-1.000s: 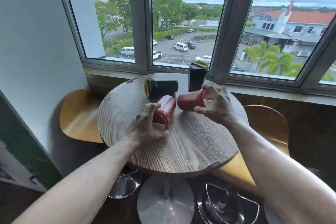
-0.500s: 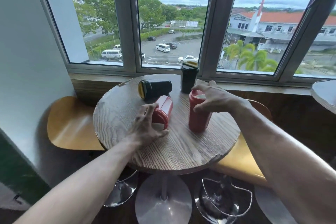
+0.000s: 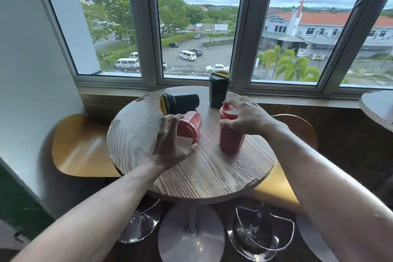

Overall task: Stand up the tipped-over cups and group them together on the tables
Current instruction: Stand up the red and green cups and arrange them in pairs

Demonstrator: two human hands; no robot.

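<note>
On the round wooden table [image 3: 202, 176] are two red cups and two black cups with yellow lids. One red cup [image 3: 230, 138] stands upright right of centre, and my right hand [image 3: 246, 117] grips its lid rim from above with the fingertips. The other red cup [image 3: 192, 122] lies on its side with its lid toward me. My left hand [image 3: 170, 144] wraps around that lid end, fingers over the top and thumb below. Behind it, a black cup [image 3: 180, 103] lies tipped with its lid pointing left. Another black cup [image 3: 219, 89] stands upright by the window.
The window sill [image 3: 297, 100] runs right behind the table. Yellow stool seats sit at the left [image 3: 80, 144] and the right [image 3: 274, 189] of the table, on chrome bases. The edge of a second round table [image 3: 378, 106] shows at the far right.
My right hand has turned its red cup from lying to upright and set it on the table, still holding the top. My left hand stays at the lying red cup, fingers spread wider.
</note>
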